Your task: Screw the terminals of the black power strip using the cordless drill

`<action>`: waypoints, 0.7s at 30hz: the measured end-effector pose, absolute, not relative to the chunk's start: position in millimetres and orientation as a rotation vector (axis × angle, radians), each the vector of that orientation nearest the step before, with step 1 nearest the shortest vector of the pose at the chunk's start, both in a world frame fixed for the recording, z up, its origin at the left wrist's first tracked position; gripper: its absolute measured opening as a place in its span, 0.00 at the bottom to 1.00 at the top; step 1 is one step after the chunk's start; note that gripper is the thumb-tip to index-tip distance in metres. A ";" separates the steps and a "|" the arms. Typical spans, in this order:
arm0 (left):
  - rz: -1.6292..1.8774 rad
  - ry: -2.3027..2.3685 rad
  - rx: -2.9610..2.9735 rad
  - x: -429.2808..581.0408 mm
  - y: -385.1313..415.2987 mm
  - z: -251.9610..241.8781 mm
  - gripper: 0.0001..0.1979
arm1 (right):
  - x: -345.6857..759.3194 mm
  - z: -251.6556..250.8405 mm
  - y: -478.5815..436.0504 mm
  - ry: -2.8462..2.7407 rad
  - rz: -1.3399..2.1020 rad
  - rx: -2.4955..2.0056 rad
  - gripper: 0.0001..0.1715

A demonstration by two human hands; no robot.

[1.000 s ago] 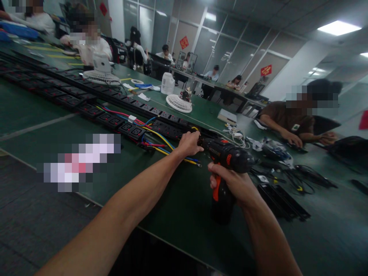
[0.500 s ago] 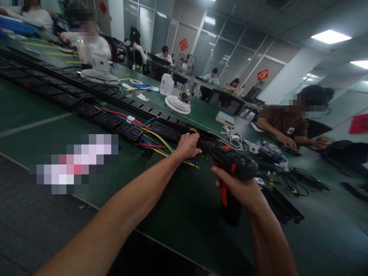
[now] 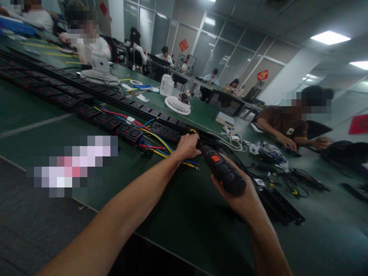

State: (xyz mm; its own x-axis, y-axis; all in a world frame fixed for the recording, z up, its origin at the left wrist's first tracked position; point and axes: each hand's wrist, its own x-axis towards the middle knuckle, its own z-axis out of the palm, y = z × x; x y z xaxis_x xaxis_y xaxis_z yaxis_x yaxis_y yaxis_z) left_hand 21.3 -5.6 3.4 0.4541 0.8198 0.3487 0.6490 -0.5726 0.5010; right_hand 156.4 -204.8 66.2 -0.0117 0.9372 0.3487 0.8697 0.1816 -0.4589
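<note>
My right hand [image 3: 237, 197] is wrapped round a black and orange cordless drill [image 3: 225, 172], its nose pointing toward my left hand [image 3: 188, 145]. The drill's grip is hidden beneath its body and my hand. My left hand has its fingers curled down at the right end of a black socket strip [image 3: 165, 131]; what they pinch there is hidden. Yellow, blue and red wires [image 3: 156, 138] run along the strip and pass under my left wrist. Some wire ends [image 3: 196, 167] with metal terminals stick out beside that wrist.
More long black socket strips [image 3: 69, 86] stretch to the left across the green table [image 3: 184, 207]. White fan parts [image 3: 177, 104], a white jug [image 3: 166, 85] and a coiled white cable [image 3: 234, 143] lie beyond. Black rails [image 3: 283, 207] and cables are at right. A co-worker [image 3: 287, 126] sits opposite.
The drill has turned in my right hand's grasp, its rear end now lower and further left, hiding the orange-trimmed grip. My left hand stays in place.
</note>
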 end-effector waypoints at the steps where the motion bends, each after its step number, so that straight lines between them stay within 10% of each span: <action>1: 0.814 1.262 2.410 21.0 -5.4 3.8 0.26 | 155.0 67.7 -206.7 -1.903 0.150 -1.726 0.46; 21: 0.762 1.253 2.419 17.8 7.6 0.6 0.27 | 119.1 75.8 -214.3 -2.174 0.075 -2.274 0.57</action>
State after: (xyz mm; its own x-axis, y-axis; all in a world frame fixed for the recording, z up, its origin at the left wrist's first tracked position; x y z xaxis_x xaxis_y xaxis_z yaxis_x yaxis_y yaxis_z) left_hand 17.8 7.6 0.6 0.4754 0.8220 0.3136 0.6564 -0.5687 0.4957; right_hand 119.1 -214.3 75.8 0.0444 0.9983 -0.0381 0.9985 -0.0455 -0.0293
